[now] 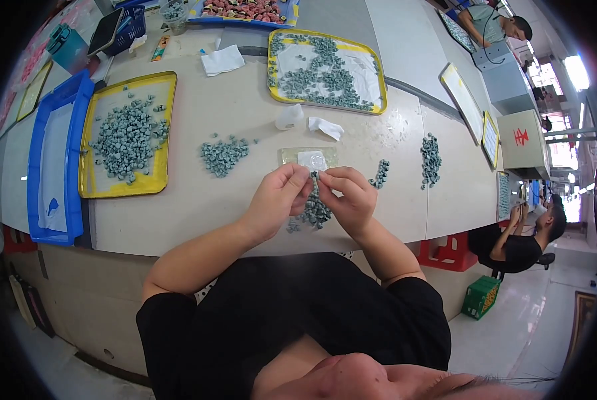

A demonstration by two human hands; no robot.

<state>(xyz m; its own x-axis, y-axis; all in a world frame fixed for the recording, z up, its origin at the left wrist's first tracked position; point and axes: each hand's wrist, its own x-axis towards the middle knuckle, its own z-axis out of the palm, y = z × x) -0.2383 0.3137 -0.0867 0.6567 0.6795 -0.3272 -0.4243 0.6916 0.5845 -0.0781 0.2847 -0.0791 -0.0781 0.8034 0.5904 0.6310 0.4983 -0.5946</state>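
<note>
My left hand (282, 195) and my right hand (349, 199) meet at the fingertips above the table, both closed in a pinch. Between them is a small grey-green piece (314, 175), mostly hidden by the fingers. Just below the hands lies a pile of similar grey-green pieces (317, 212), partly covered by them. Beyond the fingertips, a clear block (289, 155) lies flat with a white square patch (312, 160) on it. A small cluster of pieces (380, 173) sits right of my right hand, and a larger heap (223, 156) lies left of my left hand.
Yellow-edged trays of pieces stand at left (172, 100) and far centre (382, 93). A blue tray (84, 153) borders the left one. Another heap (430, 161) lies right. Crumpled tissues (326, 129), a white roll (289, 117) and a folded cloth (222, 61) lie beyond. Co-workers (522, 237) sit at right.
</note>
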